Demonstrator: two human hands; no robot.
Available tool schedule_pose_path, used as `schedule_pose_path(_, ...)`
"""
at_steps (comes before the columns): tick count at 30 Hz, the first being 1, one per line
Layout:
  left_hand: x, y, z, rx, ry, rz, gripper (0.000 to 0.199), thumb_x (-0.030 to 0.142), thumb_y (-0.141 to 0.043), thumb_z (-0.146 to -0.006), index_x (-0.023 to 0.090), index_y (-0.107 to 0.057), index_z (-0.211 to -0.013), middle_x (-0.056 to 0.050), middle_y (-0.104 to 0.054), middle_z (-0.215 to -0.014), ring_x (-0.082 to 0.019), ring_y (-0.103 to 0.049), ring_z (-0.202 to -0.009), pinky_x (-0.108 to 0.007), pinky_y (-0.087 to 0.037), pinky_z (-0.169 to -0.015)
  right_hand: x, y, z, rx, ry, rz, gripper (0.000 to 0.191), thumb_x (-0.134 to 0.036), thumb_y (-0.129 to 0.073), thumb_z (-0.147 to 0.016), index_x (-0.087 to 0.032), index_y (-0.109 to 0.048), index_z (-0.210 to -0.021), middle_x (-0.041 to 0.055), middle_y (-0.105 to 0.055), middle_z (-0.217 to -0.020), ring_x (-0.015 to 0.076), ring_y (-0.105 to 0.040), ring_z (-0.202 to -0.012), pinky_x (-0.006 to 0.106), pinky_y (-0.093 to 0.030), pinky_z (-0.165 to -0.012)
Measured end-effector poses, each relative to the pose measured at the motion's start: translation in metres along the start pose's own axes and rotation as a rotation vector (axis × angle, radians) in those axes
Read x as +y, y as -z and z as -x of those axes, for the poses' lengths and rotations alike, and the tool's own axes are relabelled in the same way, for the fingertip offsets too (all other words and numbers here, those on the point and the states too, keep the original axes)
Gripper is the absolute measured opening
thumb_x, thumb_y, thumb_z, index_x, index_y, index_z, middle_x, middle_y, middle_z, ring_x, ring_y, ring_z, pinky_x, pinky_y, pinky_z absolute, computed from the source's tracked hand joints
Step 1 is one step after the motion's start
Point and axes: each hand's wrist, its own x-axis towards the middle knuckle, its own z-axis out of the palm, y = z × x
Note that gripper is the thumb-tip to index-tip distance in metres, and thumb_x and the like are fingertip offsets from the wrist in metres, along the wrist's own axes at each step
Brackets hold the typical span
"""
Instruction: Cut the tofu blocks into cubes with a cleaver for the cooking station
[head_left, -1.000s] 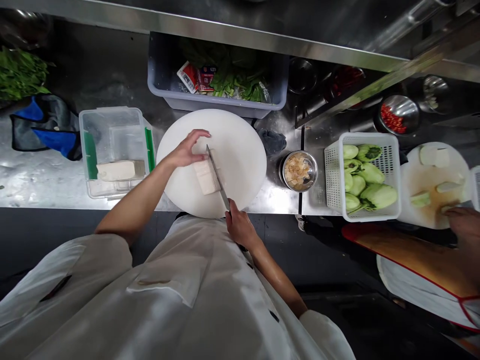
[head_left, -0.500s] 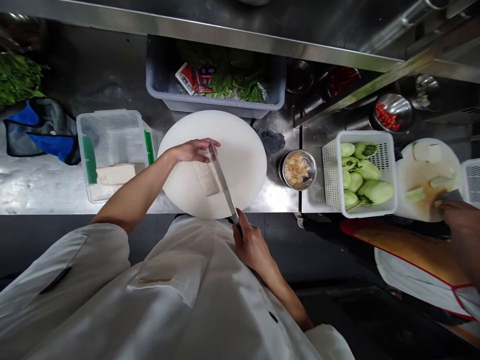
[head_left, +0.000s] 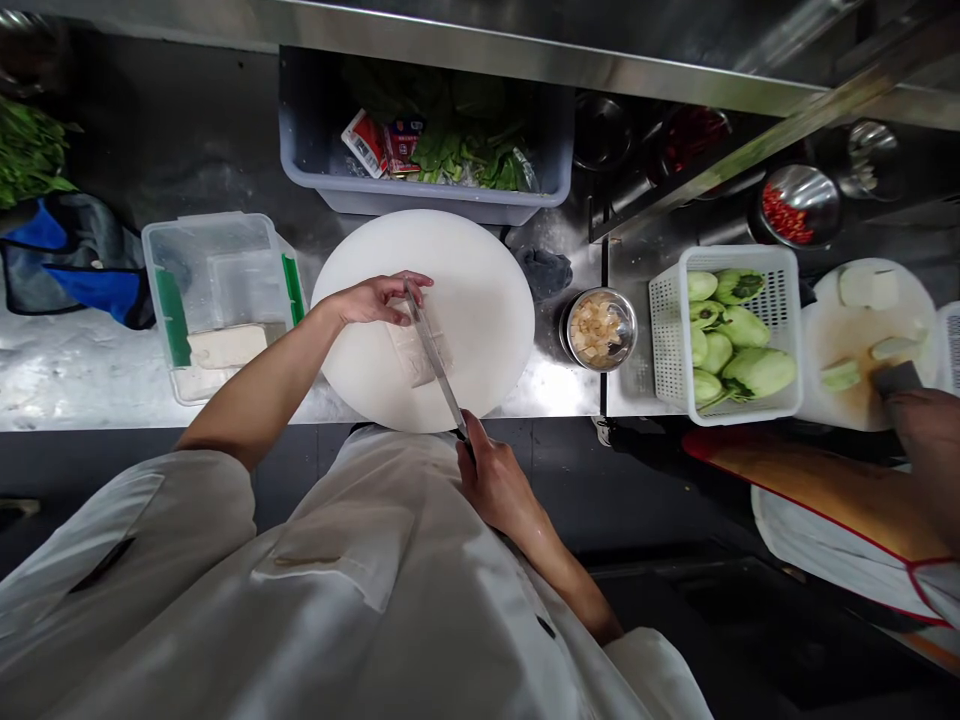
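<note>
A pale flat block [head_left: 414,358], marked with cut lines, lies on the round white board [head_left: 480,280]. Over it runs the long blade of a knife [head_left: 436,362], slanting from upper left to lower right. My right hand [head_left: 499,475] is wrapped round the dark handle at the board's near edge. At the other end, my left hand [head_left: 386,298] has its fingers around the blade's tip, at the far end of the block; whether they pinch the blade or only rest by it is unclear. Left of the board, a clear box [head_left: 225,240] with green clips holds more pale blocks [head_left: 229,346].
Behind the board stands a grey bin [head_left: 450,200] of greens. To the right are a dark cloth [head_left: 546,270], a metal bowl [head_left: 600,330] of pale pieces and a white basket [head_left: 796,330] of green vegetables. A co-worker's hand [head_left: 926,425] holds a blade at another board [head_left: 911,290].
The knife has shifted left over the block, its tip and handle both a little further left. My right hand has moved slightly left with it. The view has shifted a little.
</note>
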Motion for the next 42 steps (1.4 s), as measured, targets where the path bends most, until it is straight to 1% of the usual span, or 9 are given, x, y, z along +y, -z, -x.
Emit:
schedule_pose_path(5,-0.004,0.001,0.0,0.017,-0.019,-0.031,0.045,0.057,-0.085,-0.068,0.023,-0.077,-0.096,-0.014,-0.057,-0.149,-0.03,-0.058,-0.13,-0.04,-0.053,-0.096,-0.003,0.001,0.0,0.001,-0.003,0.0,0.053,-0.026,-0.035,-0.104,-0.011,-0.04,-0.154,0.0091,-0.074,-0.083,0.0231,-0.067,-0.072,0.028,-0.042,-0.063)
schedule_pose_path(10,-0.007,0.001,0.0,0.007,-0.011,0.003,0.043,0.051,-0.087,-0.067,0.022,-0.078,-0.097,-0.015,-0.056,-0.149,-0.028,-0.064,-0.119,-0.04,-0.054,-0.094,-0.005,0.0,-0.004,-0.037,-0.039,0.034,0.054,-0.024,-0.036,-0.103,-0.01,-0.039,-0.154,0.0103,-0.075,-0.084,0.0242,-0.068,-0.072,0.029,-0.042,-0.064)
schedule_pose_path(14,-0.007,0.001,0.0,0.008,-0.026,-0.008,0.041,0.05,-0.086,-0.067,0.023,-0.078,-0.097,-0.015,-0.058,-0.147,-0.029,-0.062,-0.124,-0.039,-0.054,-0.093,-0.005,-0.001,-0.007,-0.052,-0.057,0.037,0.054,-0.025,-0.036,-0.103,-0.01,-0.039,-0.155,0.0106,-0.075,-0.084,0.0251,-0.068,-0.073,0.03,-0.042,-0.065)
schedule_pose_path(21,-0.013,0.006,-0.003,0.004,-0.013,-0.08,0.043,0.055,-0.088,-0.067,0.023,-0.078,-0.094,-0.015,-0.062,-0.141,-0.03,-0.061,-0.124,-0.039,-0.053,-0.092,0.014,-0.031,-0.035,-0.114,-0.093,0.069,0.051,-0.023,-0.037,-0.104,-0.01,-0.038,-0.154,0.0124,-0.076,-0.088,0.0266,-0.07,-0.078,0.031,-0.047,-0.071)
schedule_pose_path(25,-0.016,0.009,-0.005,0.007,-0.021,-0.092,0.041,0.056,-0.089,-0.066,0.023,-0.079,-0.088,-0.014,-0.065,-0.135,-0.031,-0.063,-0.122,-0.04,-0.052,-0.093,0.023,-0.041,-0.045,-0.092,-0.099,0.058,0.05,-0.023,-0.037,-0.104,-0.011,-0.04,-0.152,0.0135,-0.077,-0.092,0.027,-0.071,-0.081,0.031,-0.048,-0.073)
schedule_pose_path(28,-0.014,0.008,-0.005,-0.019,-0.025,-0.085,0.038,0.054,-0.088,-0.068,0.023,-0.079,-0.088,-0.014,-0.064,-0.136,-0.031,-0.062,-0.123,-0.04,-0.052,-0.093,0.019,-0.035,-0.038,-0.077,-0.095,0.043,0.051,-0.026,-0.037,-0.104,-0.01,-0.042,-0.152,0.0126,-0.076,-0.087,0.0274,-0.07,-0.079,0.031,-0.047,-0.07)
schedule_pose_path(32,-0.014,0.007,-0.003,-0.006,-0.023,-0.101,0.037,0.052,-0.086,-0.068,0.022,-0.08,-0.089,-0.014,-0.066,-0.133,-0.03,-0.062,-0.124,-0.04,-0.053,-0.094,0.004,-0.018,-0.015,-0.03,-0.07,0.006,0.054,-0.029,-0.034,-0.104,-0.007,-0.042,-0.153,0.0087,-0.072,-0.074,0.0257,-0.066,-0.067,0.031,-0.045,-0.066)
schedule_pose_path(36,-0.018,0.009,0.002,-0.014,-0.033,-0.032,0.047,0.055,-0.088,-0.064,0.026,-0.079,-0.099,-0.012,-0.066,-0.136,-0.03,-0.062,-0.126,-0.041,-0.052,-0.098,-0.013,-0.005,0.003,0.025,-0.065,-0.014,0.056,-0.033,-0.034,-0.105,-0.008,-0.042,-0.155,0.006,-0.069,-0.07,0.0235,-0.064,-0.063,0.029,-0.044,-0.063)
schedule_pose_path(42,-0.018,0.01,0.008,-0.035,-0.047,0.043,0.054,0.056,-0.09,-0.063,0.024,-0.078,-0.105,-0.016,-0.063,-0.141,-0.031,-0.062,-0.124,-0.043,-0.052,-0.1,-0.02,-0.011,-0.001,0.003,-0.064,0.024,0.054,-0.029,-0.037,-0.104,-0.011,-0.043,-0.155,0.008,-0.073,-0.077,0.0243,-0.066,-0.068,0.03,-0.045,-0.065)
